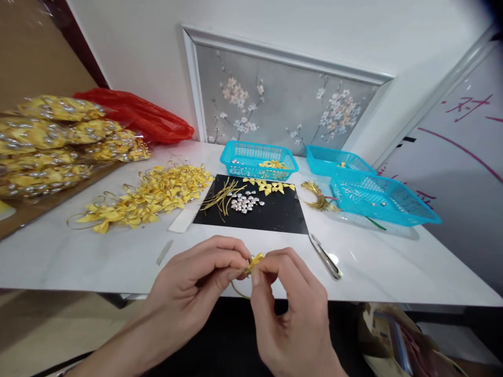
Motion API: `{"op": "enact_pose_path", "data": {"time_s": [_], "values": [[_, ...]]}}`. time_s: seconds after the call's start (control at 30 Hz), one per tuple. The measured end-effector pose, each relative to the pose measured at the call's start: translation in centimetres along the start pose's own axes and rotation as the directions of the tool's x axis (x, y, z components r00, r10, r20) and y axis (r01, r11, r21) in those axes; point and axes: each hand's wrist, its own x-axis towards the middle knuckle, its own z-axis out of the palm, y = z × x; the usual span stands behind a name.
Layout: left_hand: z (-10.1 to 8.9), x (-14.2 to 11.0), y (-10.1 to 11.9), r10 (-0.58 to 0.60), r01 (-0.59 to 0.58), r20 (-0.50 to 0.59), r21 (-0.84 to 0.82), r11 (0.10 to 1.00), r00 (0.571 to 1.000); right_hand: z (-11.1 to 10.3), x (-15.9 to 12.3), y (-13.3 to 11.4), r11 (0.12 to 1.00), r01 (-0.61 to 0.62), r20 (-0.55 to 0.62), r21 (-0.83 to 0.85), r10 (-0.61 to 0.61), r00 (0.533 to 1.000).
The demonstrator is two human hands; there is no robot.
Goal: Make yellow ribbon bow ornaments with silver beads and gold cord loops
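Over the table's front edge, my left hand (204, 277) and my right hand (291, 298) meet, both closed in a pinch on one small yellow ribbon flower (256, 259). A thin olive-gold cord loop (238, 291) hangs below the fingers from it. My fingertips hide most of the flower. Beyond my hands lies a black mat (271, 217) bearing silver beads (245, 202), loose gold cords (220, 198) and yellow petal pieces (271, 185). A heap of yellow ribbon flowers with cord loops (157, 193) lies left of the mat.
Metal snips (325, 256) lie right of the mat, near a tied cord bundle (317, 197). Blue baskets (259, 152) stand at the back and right (393, 201). Bagged yellow flowers (47, 141) and a red plastic bag (137, 115) sit at left.
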Motion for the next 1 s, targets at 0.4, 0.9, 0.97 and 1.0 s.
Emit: {"op": "enact_pose_path", "data": {"time_s": [0.4, 0.9, 0.97, 1.0], "values": [[-0.1, -0.1, 0.0, -0.06, 0.059, -0.006, -0.09, 0.994, 0.998, 0.3, -0.2, 0.2, 1.0, -0.01, 0.002, 0.013, 0.01, 1.0], [0.4, -0.3, -0.5, -0.243, 0.219, -0.027, -0.35, 0.911, 0.97, 0.6, -0.5, 0.4, 0.999, -0.03, 0.021, -0.024, 0.03, 0.999], [0.2, -0.3, -0.4, -0.251, 0.229, -0.022, -0.34, 0.912, 0.968, 0.1, -0.5, 0.4, 0.998, -0.056, 0.06, 0.0, 0.056, 0.997], [0.2, -0.3, -0.4, -0.259, 0.235, -0.026, -0.335, 0.912, 0.966, -0.3, -0.4, 0.4, 0.997, -0.073, 0.081, 0.01, 0.072, 0.994]]}}
